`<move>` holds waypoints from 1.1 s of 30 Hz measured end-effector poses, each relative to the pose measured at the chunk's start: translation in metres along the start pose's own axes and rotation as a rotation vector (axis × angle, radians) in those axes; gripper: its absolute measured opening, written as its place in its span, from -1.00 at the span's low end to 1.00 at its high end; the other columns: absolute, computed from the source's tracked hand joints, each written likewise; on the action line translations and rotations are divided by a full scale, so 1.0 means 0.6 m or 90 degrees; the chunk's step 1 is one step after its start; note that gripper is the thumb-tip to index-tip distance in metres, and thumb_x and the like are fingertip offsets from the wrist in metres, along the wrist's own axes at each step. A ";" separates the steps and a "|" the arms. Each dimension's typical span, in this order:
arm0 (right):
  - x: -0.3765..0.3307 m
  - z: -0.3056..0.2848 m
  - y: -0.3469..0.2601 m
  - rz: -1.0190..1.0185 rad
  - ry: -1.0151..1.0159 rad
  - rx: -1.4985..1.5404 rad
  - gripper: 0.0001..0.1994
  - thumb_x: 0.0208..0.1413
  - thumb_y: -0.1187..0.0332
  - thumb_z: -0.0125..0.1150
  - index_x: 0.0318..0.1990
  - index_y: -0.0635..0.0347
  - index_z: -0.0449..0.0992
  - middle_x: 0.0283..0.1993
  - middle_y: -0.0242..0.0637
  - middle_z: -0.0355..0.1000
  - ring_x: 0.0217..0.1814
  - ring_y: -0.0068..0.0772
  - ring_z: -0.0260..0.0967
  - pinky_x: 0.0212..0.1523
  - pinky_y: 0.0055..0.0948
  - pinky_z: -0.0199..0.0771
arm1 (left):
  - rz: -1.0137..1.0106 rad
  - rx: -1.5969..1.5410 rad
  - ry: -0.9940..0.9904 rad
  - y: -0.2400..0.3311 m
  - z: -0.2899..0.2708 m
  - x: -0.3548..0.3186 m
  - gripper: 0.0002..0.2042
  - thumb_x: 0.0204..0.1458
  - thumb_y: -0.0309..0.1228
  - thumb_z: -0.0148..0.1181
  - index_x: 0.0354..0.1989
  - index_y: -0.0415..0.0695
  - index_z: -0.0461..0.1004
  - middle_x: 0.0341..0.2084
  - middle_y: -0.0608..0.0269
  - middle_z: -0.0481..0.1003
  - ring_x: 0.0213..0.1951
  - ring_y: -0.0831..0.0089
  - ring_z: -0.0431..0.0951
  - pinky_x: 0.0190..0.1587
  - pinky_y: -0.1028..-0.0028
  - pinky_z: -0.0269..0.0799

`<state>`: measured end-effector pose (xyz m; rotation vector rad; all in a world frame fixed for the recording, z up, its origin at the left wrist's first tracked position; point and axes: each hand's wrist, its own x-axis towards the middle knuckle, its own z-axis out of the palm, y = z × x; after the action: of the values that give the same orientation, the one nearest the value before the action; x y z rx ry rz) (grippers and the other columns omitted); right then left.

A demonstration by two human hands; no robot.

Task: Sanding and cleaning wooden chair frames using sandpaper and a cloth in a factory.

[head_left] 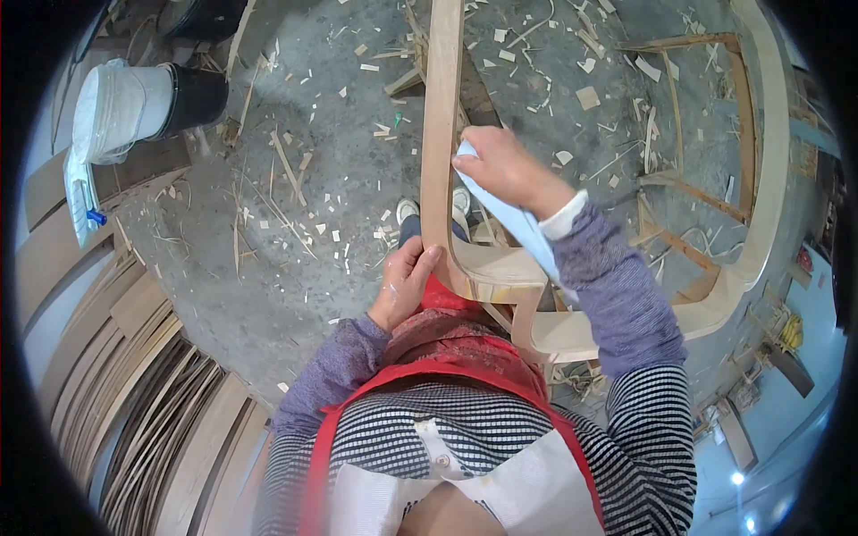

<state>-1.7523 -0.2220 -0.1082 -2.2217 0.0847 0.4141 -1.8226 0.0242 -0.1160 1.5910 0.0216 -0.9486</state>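
A pale curved wooden frame (438, 116) stands before me, with a long bar running away from me and a rounded corner close to my body. My left hand (404, 284) is closed on the near end of that bar, its thumb lying across the wood. Against the bar's right side, farther up, my right hand (514, 170) grips a flat light-blue strip (511, 219). The strip's long end trails back beneath my right forearm; whether it is cloth or paper I cannot tell. My right fingertips are partly hidden.
At right the wood sweeps round in a large curve (770, 170), with rough braces (697, 188) inside it. Wood scraps litter the grey floor (304, 214). Two buckets, one white (121, 112) and one black (197, 98), stand at far left. Stacked wooden strips (147, 393) lie at lower left.
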 end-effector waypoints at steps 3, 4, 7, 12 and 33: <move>-0.042 0.038 -0.007 0.042 0.043 0.019 -0.70 0.04 0.24 0.22 -0.38 0.37 0.38 -0.33 0.16 0.40 -0.23 0.25 0.37 -0.27 -0.02 0.34 | -0.015 0.037 -0.018 0.003 -0.006 -0.002 -0.77 0.29 -0.34 0.04 -0.14 -0.30 0.47 -0.40 0.39 0.48 -0.30 0.66 0.38 -0.22 0.55 0.37; -0.065 0.054 -0.011 0.067 0.017 0.036 -0.70 0.04 0.24 0.21 -0.37 0.36 0.37 -0.33 0.16 0.40 -0.24 0.26 0.37 -0.27 -0.01 0.34 | -0.005 0.062 -0.020 0.003 -0.007 -0.002 -0.76 0.29 -0.34 0.04 -0.14 -0.30 0.47 -0.39 0.39 0.48 -0.29 0.66 0.38 -0.22 0.56 0.37; -0.138 0.092 -0.030 0.089 -0.038 0.077 -0.71 0.05 0.24 0.20 -0.36 0.34 0.37 -0.35 0.15 0.40 -0.25 0.26 0.37 -0.28 0.00 0.34 | -0.003 0.020 -0.027 -0.004 -0.006 0.001 -0.76 0.29 -0.34 0.04 -0.14 -0.30 0.47 -0.40 0.38 0.48 -0.30 0.66 0.38 -0.22 0.55 0.37; -0.153 0.075 -0.043 0.104 -0.113 0.067 -0.75 0.07 0.29 0.20 -0.33 0.33 0.39 -0.38 0.13 0.39 -0.25 0.24 0.38 -0.29 -0.03 0.35 | 0.000 -0.048 -0.018 -0.020 -0.003 0.006 -0.76 0.28 -0.32 0.05 -0.14 -0.29 0.48 -0.40 0.37 0.50 -0.31 0.65 0.40 -0.22 0.53 0.39; -0.085 0.102 -0.072 0.226 0.389 0.324 -0.79 0.18 0.31 0.15 -0.27 0.30 0.39 -0.38 0.07 0.45 -0.30 0.18 0.43 -0.35 -0.06 0.38 | -0.013 -0.003 -0.047 0.004 -0.015 0.010 -0.77 0.27 -0.36 0.03 -0.05 -0.27 0.46 -0.32 0.31 0.53 -0.25 0.60 0.45 -0.15 0.51 0.42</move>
<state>-1.8080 -0.1515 -0.0950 -1.7483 0.8247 -0.1132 -1.8126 0.0280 -0.1182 1.5525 -0.0111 -1.0223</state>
